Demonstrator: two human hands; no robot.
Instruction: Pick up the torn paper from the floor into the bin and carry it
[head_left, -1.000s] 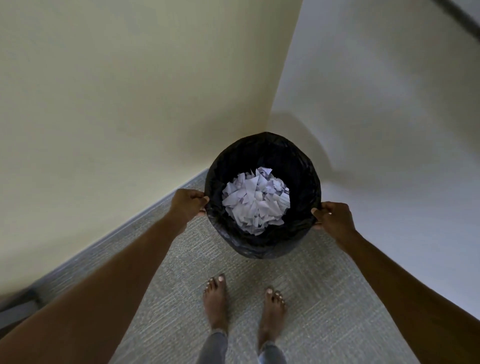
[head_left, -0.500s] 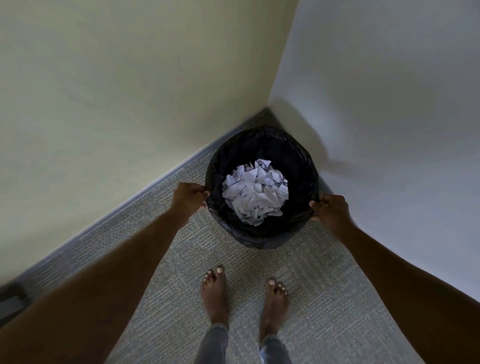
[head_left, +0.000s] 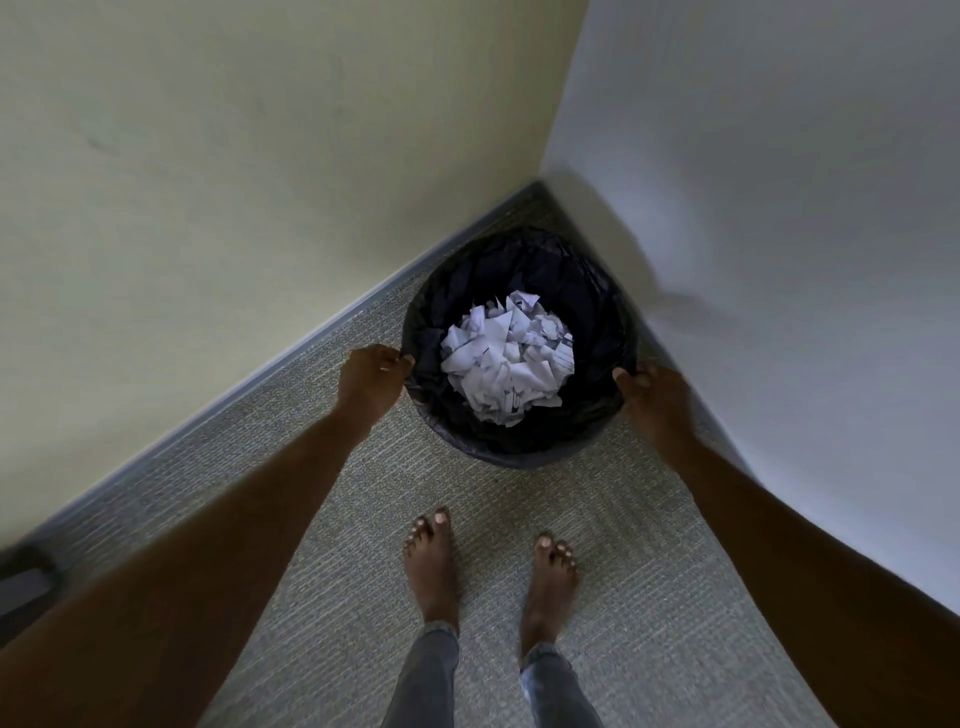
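Note:
A round bin (head_left: 524, 447) lined with a black bag is in the room corner, in front of my feet. A heap of torn white paper (head_left: 506, 358) fills its middle. My left hand (head_left: 370, 382) grips the bin's left rim, fingers curled over the bag edge. On the opposite side my right hand (head_left: 655, 397) grips the right rim. Whether the bin's base touches the carpet is hidden.
A cream wall (head_left: 234, 182) runs on the left and a white wall (head_left: 779, 208) on the right, meeting just behind the bin. Grey carpet (head_left: 332, 545) covers the floor. My bare feet (head_left: 434, 561) stand close behind the bin. A dark object (head_left: 23, 582) sits at the left edge.
The bin has gone down and farther into the corner, held in both hands; more carpet and the wall corner now show behind it.

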